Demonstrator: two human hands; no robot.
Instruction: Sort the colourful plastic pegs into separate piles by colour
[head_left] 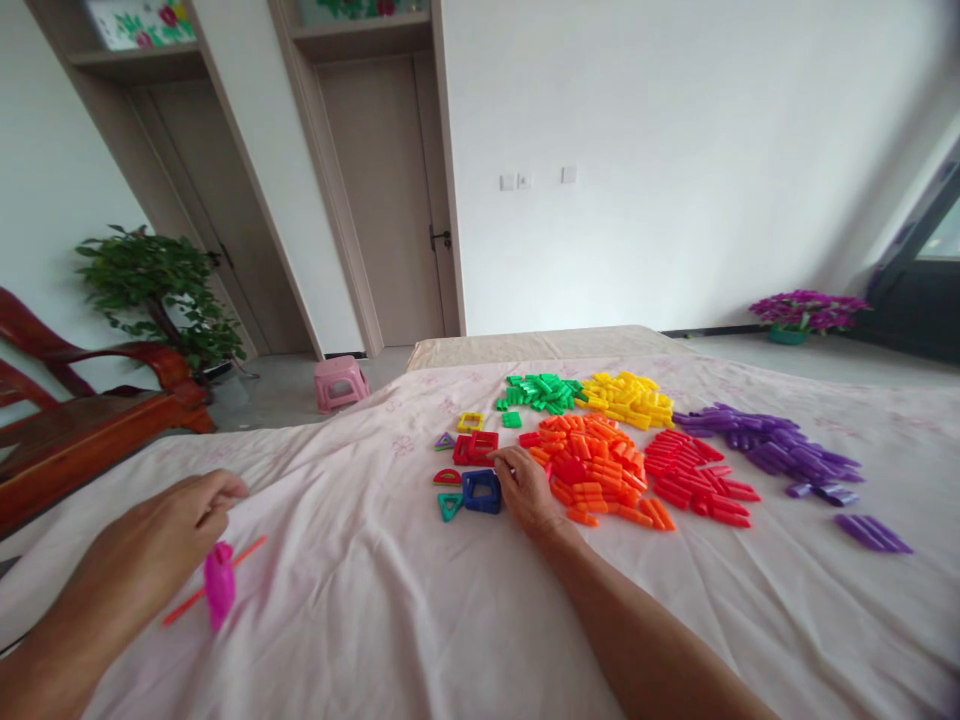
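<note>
My right hand (529, 485) reaches forward with its fingers bent together. Its fingertips are at the right edge of a red square magnetic tile (486, 447), beside a blue square tile (481, 492). Around these lie a yellow square tile (471, 422), a purple triangle tile (445, 440), a red half-round tile (448, 478) and a green triangle tile (450, 507). My left hand (184, 515) is over the cloth at the left, fingers curled; what they hold, if anything, is hidden. Just below it are a pink piece (220, 585) and a thin orange stick (184, 607).
Plastic pieces lie in colour piles: green (547, 393), yellow (630, 398), orange (592, 465), red (697, 475) and purple (780, 445). A wrinkled pale cloth (360, 600) covers the table. Beyond are a pink stool (341, 383) and a wooden chair (105, 410).
</note>
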